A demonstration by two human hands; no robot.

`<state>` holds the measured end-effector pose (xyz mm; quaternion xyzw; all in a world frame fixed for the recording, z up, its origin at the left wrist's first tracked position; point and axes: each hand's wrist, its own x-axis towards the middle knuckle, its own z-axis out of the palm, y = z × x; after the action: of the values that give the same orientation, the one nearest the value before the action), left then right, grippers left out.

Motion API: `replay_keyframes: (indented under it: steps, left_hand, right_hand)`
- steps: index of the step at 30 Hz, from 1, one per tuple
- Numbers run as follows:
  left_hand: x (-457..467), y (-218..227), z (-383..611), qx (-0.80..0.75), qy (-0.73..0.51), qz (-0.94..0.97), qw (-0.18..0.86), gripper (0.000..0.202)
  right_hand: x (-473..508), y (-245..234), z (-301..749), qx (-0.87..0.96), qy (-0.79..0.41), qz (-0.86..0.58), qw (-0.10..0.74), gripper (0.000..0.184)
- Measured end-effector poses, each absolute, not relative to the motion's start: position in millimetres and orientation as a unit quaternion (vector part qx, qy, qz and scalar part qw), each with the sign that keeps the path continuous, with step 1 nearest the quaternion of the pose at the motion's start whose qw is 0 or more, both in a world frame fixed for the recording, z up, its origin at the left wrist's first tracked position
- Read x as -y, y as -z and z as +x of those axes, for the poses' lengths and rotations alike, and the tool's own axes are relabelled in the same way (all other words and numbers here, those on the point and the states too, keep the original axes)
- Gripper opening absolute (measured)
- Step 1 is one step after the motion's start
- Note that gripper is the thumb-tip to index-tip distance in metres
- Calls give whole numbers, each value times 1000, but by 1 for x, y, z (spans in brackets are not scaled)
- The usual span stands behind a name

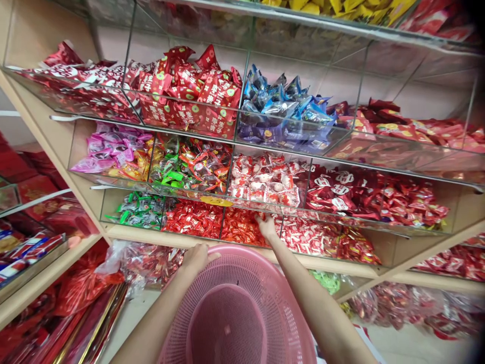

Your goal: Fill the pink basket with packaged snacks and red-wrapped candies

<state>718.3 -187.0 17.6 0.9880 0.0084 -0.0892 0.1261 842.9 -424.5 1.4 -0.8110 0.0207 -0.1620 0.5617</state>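
Note:
A pink plastic mesh basket is in front of me, and nothing shows inside it. My left hand grips its far rim, fingers curled over the edge. Beyond the basket, my right hand reaches into the lowest shelf, at a compartment of small red-wrapped candies. Its fingertips are partly hidden under the shelf edge above, so whether they hold a candy cannot be told. Left of it lie more red-wrapped candies; to the right, beyond a clear divider, are white-and-red wrapped candies.
Clear-fronted shelves hold red bags, blue packets and pink-wrapped sweets. A yellow price tag hangs above the lowest tier. Wooden shelf posts stand at the sides. Plastic bags of sweets lie beneath the shelf.

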Motion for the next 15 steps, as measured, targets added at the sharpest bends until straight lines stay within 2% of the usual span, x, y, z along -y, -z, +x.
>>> replay_keyframes:
  steps: [5,15]
  left_hand:
    - [187,-17,718,-10,87,988,124,53]
    - [188,-19,717,-7,89,988,126,52]
  right_hand:
    - [425,-13,841,-55,125,-733,666,43]
    - [427,-42,817,-19,-25,-599,800,20]
